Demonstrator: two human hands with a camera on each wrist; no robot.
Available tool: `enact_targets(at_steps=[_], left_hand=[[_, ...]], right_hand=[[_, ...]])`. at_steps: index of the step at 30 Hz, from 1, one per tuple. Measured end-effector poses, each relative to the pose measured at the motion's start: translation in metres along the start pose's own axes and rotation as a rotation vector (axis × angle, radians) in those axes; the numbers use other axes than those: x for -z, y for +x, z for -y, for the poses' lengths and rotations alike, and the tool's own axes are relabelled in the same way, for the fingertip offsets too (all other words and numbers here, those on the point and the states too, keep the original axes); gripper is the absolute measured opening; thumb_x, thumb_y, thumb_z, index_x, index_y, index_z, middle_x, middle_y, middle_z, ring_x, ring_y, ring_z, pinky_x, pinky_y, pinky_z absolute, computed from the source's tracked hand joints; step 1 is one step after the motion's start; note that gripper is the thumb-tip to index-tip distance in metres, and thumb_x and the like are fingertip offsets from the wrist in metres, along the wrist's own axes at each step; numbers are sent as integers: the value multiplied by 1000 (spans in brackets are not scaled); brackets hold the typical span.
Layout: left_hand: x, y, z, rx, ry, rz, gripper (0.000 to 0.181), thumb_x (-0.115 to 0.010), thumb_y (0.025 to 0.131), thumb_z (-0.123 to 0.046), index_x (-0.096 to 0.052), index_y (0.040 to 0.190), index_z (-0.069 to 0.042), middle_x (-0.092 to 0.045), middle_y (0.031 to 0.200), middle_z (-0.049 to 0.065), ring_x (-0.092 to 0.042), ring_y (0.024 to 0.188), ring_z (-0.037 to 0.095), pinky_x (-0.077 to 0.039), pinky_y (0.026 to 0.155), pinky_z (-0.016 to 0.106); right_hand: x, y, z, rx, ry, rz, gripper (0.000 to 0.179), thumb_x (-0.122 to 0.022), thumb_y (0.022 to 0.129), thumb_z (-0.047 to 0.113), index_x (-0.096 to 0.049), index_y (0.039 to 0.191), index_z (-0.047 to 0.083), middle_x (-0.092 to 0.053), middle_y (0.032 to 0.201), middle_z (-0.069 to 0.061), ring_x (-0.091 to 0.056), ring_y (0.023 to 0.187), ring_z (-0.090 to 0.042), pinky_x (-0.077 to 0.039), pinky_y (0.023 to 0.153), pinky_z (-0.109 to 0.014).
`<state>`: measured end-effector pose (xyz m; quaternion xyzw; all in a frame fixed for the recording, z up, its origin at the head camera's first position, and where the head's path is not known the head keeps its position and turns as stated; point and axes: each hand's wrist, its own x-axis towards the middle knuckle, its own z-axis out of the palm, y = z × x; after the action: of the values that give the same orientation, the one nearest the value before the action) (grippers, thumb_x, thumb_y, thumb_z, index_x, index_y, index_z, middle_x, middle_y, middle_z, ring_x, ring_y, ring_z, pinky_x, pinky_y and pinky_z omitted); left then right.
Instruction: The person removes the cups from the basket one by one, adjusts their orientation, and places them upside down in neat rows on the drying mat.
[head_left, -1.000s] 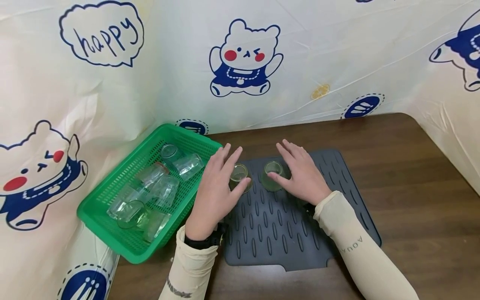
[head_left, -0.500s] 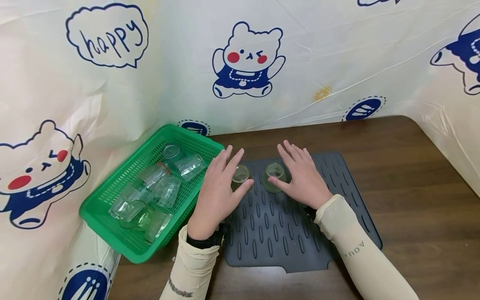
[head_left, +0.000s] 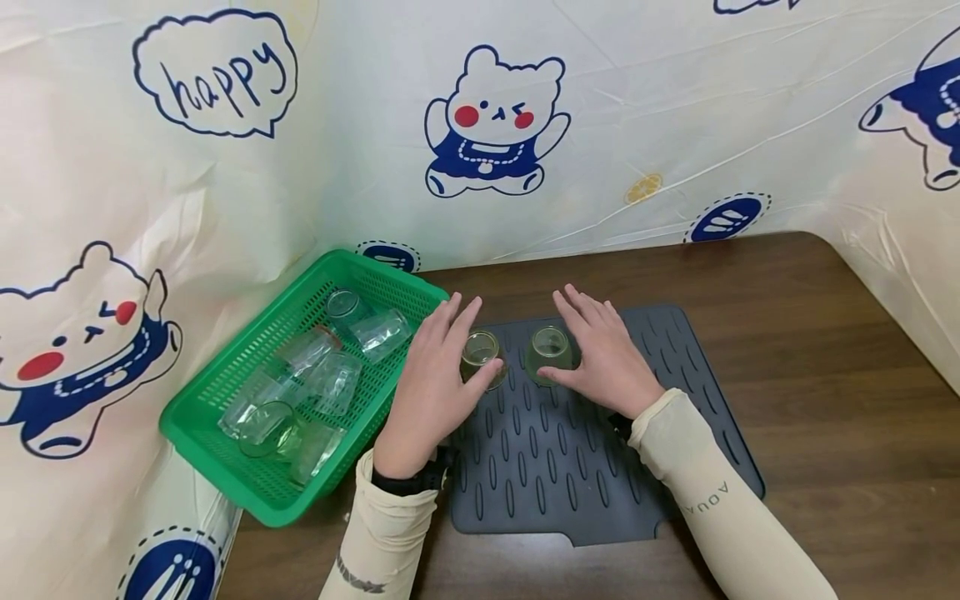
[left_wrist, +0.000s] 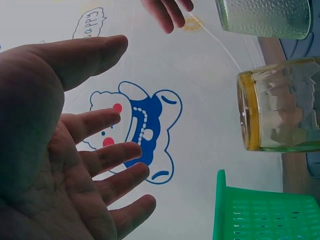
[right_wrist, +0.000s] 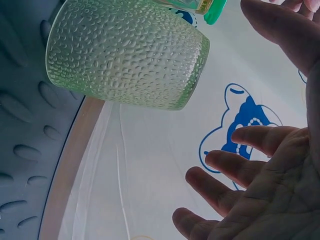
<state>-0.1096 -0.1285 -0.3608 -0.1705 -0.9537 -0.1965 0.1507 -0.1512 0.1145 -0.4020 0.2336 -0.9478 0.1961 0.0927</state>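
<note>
My left hand [head_left: 431,379] hovers palm inward, fingers spread, just left of an amber-tinted glass [head_left: 478,343] with faceted sides. A pale green glass [head_left: 547,337] with a pebbled surface stands to its right. Beside that one is my right hand [head_left: 611,358], its fingers extended and thumb out in front. Both glasses are upside down on a dark grey ridged mat [head_left: 555,467]. In the left wrist view a gap separates the palm from the amber glass [left_wrist: 280,107]. The right wrist view likewise has the pebbled glass [right_wrist: 130,57] apart from the fingers [right_wrist: 220,192].
A green perforated basket [head_left: 213,467] at the left holds several clear and greenish glasses lying in a jumble. The brown wooden table [head_left: 840,400] extends right of the mat. A white sheet with cartoon bears [head_left: 487,117] hangs behind and at the sides.
Both hands stay almost still beside the two glasses. My right thumb has dropped slightly toward me, and the head view has shifted a little.
</note>
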Motion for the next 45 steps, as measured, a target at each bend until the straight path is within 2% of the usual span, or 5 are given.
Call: enact_targets(at_steps=[12,26,34,41,45], left_hand=[[0,-2,2,27,0,11,79,-69,86,-38,-30,153,-19,-26,154,10,-23,140,30,-21,109,49],[-1,-1,3,44,11,31,79,-68,87,-41,-29,153,-20,-28,153,9,-24,139,31,-22,109,50],[2,-5,4,58,10,27,77,-67,87,-42,-31,152,-20,-29,152,9,-27,138,31,-24,108,50],[6,-7,4,58,-10,-39,69,-67,88,-37,-39,149,-18,-31,151,7,-29,137,28,-29,106,48],[12,-5,10,73,-34,-83,64,-63,91,-37,-40,148,-19,-32,151,6,-29,137,28,-30,105,48]], right_hand=[[2,0,1,-7,-6,-7,109,-75,71,59,-26,153,6,-24,154,-14,-25,140,-30,-14,111,-51],[5,-1,3,-41,41,17,107,-74,73,58,-25,153,7,-22,155,-12,-24,141,-29,-13,112,-49],[5,-1,7,-56,78,36,107,-74,73,58,-24,154,8,-20,156,-10,-24,139,-33,-20,110,-51],[5,-1,9,-46,95,24,106,-72,74,60,-24,154,10,-21,156,-10,-26,138,-33,-27,106,-53],[6,-2,7,-60,88,9,104,-69,76,62,-23,154,11,-20,156,-8,-25,139,-32,-27,106,-52]])
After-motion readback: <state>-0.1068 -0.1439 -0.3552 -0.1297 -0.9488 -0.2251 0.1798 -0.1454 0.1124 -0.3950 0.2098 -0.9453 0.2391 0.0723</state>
